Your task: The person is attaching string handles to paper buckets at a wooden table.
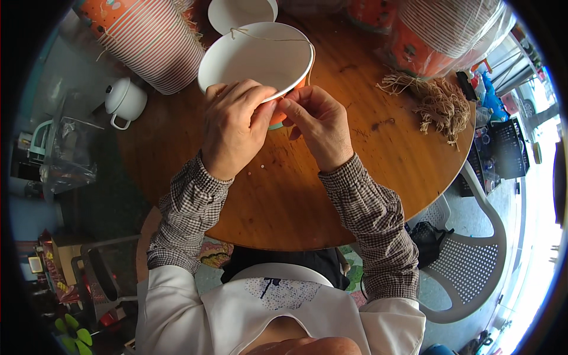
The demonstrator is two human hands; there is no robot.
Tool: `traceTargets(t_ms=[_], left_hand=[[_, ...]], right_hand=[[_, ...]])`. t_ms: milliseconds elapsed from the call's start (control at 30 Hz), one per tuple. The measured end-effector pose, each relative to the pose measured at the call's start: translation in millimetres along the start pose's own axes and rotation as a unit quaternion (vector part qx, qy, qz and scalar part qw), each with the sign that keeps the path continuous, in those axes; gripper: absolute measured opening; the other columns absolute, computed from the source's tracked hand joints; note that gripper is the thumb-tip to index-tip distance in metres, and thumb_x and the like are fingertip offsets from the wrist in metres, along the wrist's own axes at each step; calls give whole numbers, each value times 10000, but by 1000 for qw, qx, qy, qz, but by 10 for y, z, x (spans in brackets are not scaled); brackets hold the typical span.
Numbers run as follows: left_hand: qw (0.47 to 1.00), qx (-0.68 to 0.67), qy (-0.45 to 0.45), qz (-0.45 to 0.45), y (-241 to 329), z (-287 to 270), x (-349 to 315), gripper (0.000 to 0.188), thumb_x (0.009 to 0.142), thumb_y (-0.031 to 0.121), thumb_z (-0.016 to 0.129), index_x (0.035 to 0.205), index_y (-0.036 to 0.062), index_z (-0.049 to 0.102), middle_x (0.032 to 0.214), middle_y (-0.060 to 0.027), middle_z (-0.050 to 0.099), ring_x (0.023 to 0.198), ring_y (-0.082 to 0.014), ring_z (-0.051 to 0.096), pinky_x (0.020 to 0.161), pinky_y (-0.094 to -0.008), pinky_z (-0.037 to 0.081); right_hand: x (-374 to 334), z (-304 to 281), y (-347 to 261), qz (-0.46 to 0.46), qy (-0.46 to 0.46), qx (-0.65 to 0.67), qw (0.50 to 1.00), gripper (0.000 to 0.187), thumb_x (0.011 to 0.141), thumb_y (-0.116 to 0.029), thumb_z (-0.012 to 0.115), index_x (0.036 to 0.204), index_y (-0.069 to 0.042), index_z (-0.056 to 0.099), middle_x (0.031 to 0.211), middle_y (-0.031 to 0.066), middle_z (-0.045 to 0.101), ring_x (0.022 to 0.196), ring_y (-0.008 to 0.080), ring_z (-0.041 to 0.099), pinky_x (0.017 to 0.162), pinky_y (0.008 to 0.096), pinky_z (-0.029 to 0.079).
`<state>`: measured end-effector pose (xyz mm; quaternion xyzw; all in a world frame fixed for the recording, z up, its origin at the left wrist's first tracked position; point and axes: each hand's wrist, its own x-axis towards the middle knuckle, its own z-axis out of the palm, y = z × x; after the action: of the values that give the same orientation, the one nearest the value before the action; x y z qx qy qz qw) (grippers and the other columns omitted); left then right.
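A paper bucket [251, 56], white inside and orange outside, is tilted on the round wooden table in front of me. My left hand [234, 124] grips its near rim, fingers over the edge and thumb outside. Beside it, my right hand [316, 121] pinches at the outer wall just under the rim. A thin tan string [272, 39] runs from the far rim across the opening, over the right edge and down to my right fingers. The string's end at the fingertips is hidden.
Nested orange cups stand in a tall stack [151, 44] at left and a bagged stack [441, 35] at right. A white bucket [242, 13] lies behind. A bundle of tan strings [441, 106] rests near the table's right edge. A white enamel pot [125, 100] sits left; a grey chair [467, 266] stands right.
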<state>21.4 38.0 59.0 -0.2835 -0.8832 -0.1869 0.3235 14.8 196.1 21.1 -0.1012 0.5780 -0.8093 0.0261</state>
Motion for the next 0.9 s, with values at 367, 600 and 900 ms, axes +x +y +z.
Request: traceTargets(t_ms=[367, 600, 900], left_hand=[[999, -45, 10, -19, 11, -35, 2, 122, 788, 68, 685, 861, 86, 588, 814, -15, 621, 803, -209, 614, 871, -362, 377], [989, -143, -19, -33, 8, -107, 24, 79, 826, 106, 670, 820, 79, 596, 771, 8, 628, 763, -167, 617, 945, -361, 359], [966, -240, 60, -70, 34, -43, 48, 66, 845, 83, 651, 827, 64, 591, 773, 0, 625, 763, -163, 600, 906, -328, 392]], right_hand=[[67, -145, -237, -423, 108, -365, 823, 159, 792, 7, 662, 941, -25, 617, 1024, 127, 603, 920, 294, 613, 725, 351, 523], [36, -117, -200, -421, 93, -460, 776, 200, 763, -137, 738, 931, -110, 634, 968, 12, 650, 1057, 204, 601, 1012, 438, 347], [14, -47, -208, -433, 57, -473, 765, 204, 726, -120, 740, 907, -117, 645, 909, -3, 636, 950, 209, 576, 970, 426, 379]])
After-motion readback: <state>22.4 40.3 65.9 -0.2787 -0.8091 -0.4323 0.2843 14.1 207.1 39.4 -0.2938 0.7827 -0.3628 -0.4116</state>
